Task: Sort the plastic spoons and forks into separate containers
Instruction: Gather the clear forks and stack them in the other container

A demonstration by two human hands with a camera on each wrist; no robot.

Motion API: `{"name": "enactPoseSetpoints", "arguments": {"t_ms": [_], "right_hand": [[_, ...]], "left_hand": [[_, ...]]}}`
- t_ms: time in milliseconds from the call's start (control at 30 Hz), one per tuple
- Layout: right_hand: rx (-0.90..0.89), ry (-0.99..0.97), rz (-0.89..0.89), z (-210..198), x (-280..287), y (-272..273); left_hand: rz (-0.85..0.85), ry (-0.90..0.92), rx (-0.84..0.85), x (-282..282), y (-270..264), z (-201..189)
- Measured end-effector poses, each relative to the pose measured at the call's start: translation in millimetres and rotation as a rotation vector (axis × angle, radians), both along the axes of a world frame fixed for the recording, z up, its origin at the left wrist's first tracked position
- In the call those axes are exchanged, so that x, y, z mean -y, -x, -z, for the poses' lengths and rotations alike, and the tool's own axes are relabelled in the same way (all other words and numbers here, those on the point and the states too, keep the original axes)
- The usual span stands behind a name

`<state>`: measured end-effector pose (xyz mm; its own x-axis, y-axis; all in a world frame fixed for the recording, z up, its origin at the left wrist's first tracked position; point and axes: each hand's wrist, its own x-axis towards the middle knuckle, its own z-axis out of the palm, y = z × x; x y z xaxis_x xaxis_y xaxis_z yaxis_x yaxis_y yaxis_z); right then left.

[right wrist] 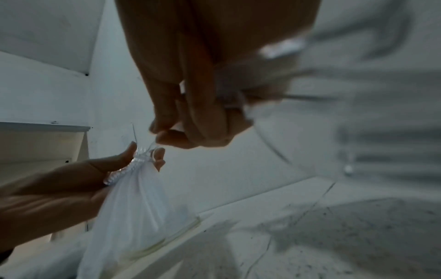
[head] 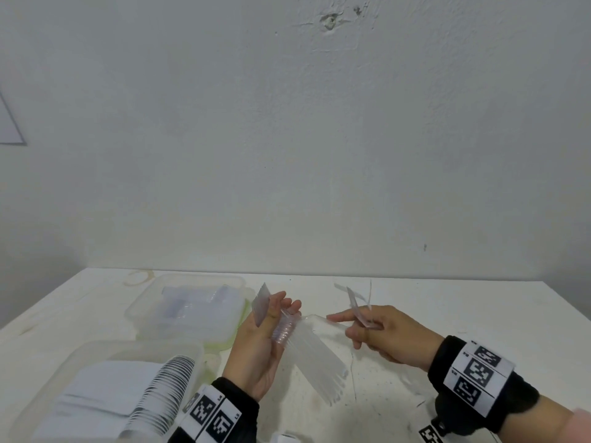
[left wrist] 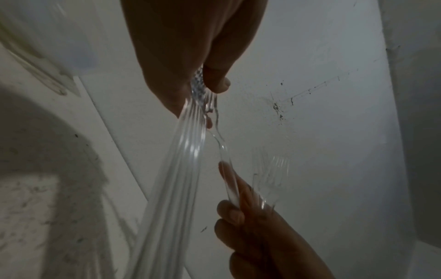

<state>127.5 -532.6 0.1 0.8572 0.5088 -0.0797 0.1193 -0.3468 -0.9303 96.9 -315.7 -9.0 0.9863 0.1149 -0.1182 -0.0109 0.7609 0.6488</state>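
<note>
Clear plastic forks are the matter of this step: the left hand holds a nested stack of forks above the desk, its fingers curled round the head end, handles slanting down toward the person. The right hand pinches the handle of one single fork whose tines are in the stack, while two loose forks are clamped between its other fingers. I judge it is separating one piece. Next it needs a straight pull, then a drop into a container: the far container or the near container with its stacked row. Which one takes forks, I cannot tell.
</note>
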Motion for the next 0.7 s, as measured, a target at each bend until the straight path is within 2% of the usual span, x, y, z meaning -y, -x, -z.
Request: {"name": "enactPoseSetpoints", "arguments": {"t_ms": [200,333,433,533,700], "right_hand": [[0.139,0.034,0.048,11.7,-12.7,1.1],[0.081,0.019,0.018,18.0,-20.0,9.2],[0.014,0.015,-0.037,23.9,-20.7,9.1],[0.019,0.011,-0.075,20.1,-24.8,14.9],[0.003,0.084,-0.101,18.6,-28.4,21.9]], "left_hand": [[0.066,0.008,0.012,11.8,2.8,-0.7],[0.051,0.055,0.009,10.8,2.0,-1.3],[0.04,0.019,-0.009,10.0,1.7,0.2],[0.01,-0.018,-0.034,10.7,0.9,1.2],[0.001,0.064,-0.085,8.8,1.7,-1.5]]}}
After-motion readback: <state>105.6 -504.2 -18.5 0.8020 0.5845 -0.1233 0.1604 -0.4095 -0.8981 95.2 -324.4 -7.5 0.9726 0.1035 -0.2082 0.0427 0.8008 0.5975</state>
